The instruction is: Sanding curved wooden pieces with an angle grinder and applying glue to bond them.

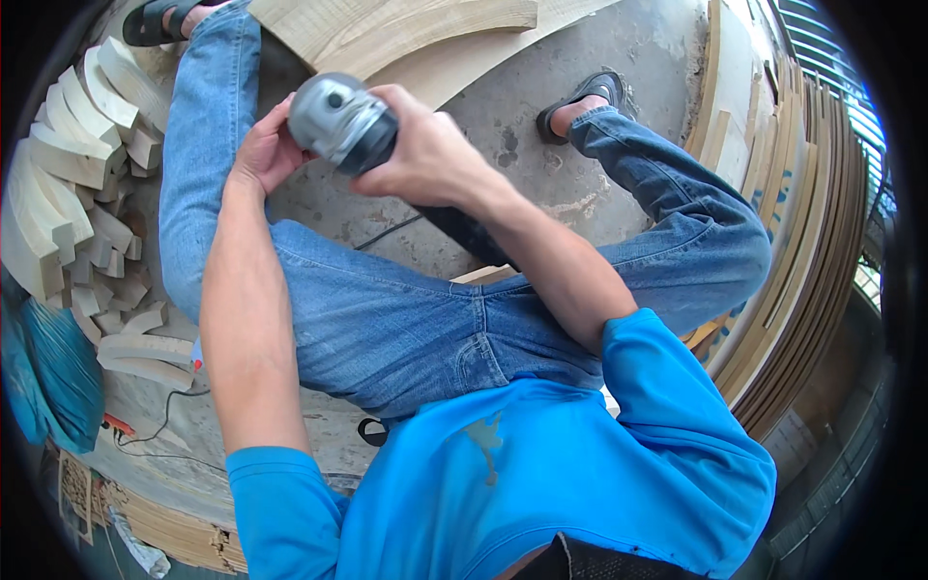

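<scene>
Head view: grey-and-black power tool [340, 118] is held up between the knees, above the concrete floor [512, 198], just short of the curved wooden board [425, 34]. Right hand [430, 145] is wrapped firmly around its body. Left hand [266, 153] is cupped at its near-left side; cannot tell whether the fingers clamp it or only steady it.

Risks, judged: if the tool starts accidentally, left fingers could be caught, being close to its head. A one-sided slip could drop it onto the jeans [208, 184]. Dark cord [389, 233] between the legs could snag.
</scene>
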